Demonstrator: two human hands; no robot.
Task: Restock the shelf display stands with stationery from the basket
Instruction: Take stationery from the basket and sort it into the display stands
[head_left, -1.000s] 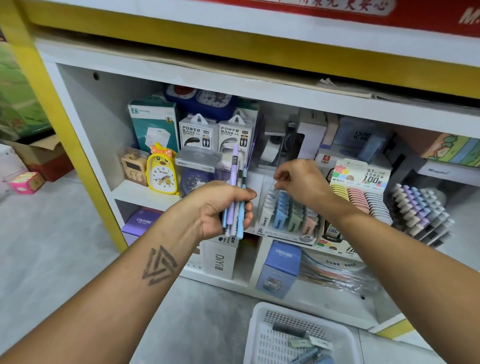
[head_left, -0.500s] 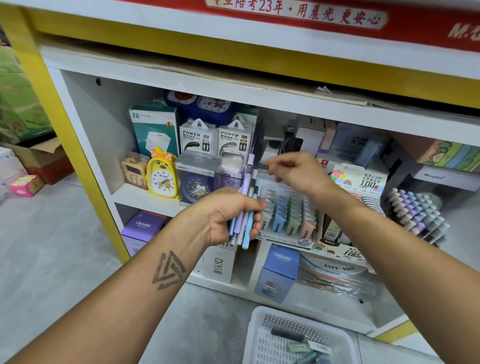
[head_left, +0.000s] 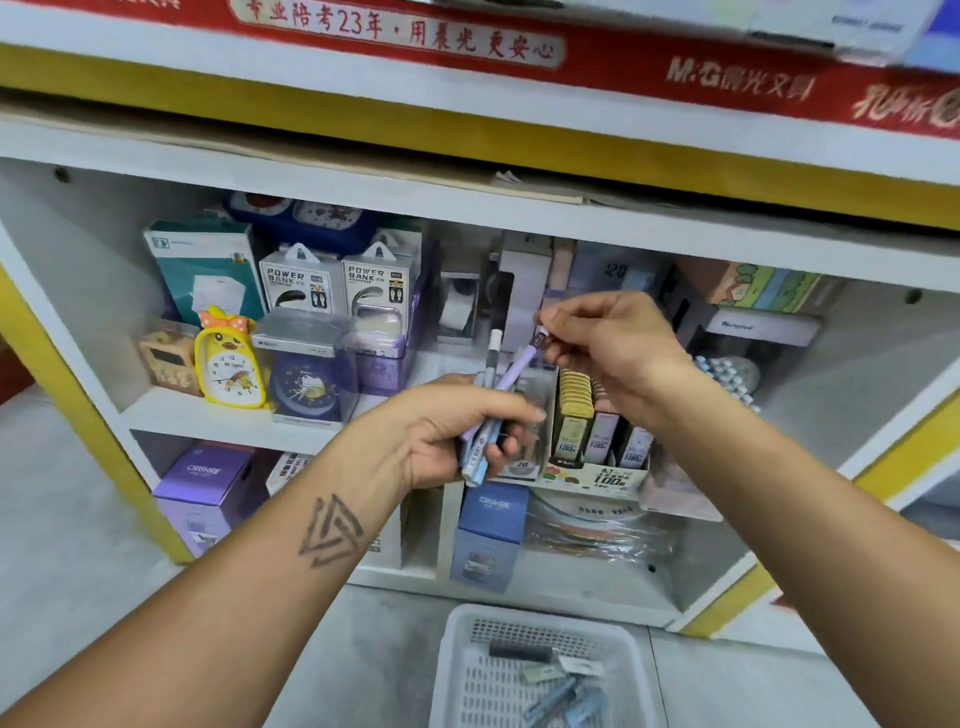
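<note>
Lilac pen (head_left: 521, 367); white basket (head_left: 540, 670); yellow duck clock (head_left: 230, 358).

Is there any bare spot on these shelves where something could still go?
Little. The bare shelf board in front of the yellow duck clock is free, and the grey floor left of the white basket. Around the power bank boxes and the lead display stand it is packed.

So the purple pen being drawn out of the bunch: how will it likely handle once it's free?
The purple pen looks straight and rigid, so probably no flex. It is slim, likely light for the right hand pinching its tip. Its round barrel would probably roll if laid flat.
</note>
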